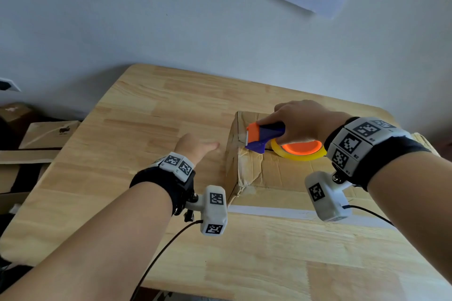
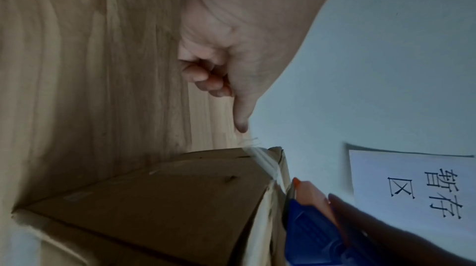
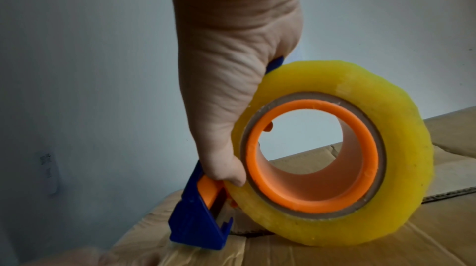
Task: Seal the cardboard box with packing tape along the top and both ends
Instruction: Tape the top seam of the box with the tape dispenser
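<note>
One cardboard box flaps down | right hand fingers clamp tape dispenser | left hand fingers loosely curled

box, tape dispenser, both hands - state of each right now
cardboard box: flaps down, centre seam still visible
tape dispenser: on box top, at its left end
right hand: grips the dispenser
left hand: beside the box end, holds nothing

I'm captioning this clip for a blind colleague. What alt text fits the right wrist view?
A right hand grips a blue and orange tape dispenser loaded with a yellowish roll of packing tape, its front end pressed onto the top of a cardboard box. A pale wall is behind.
</note>
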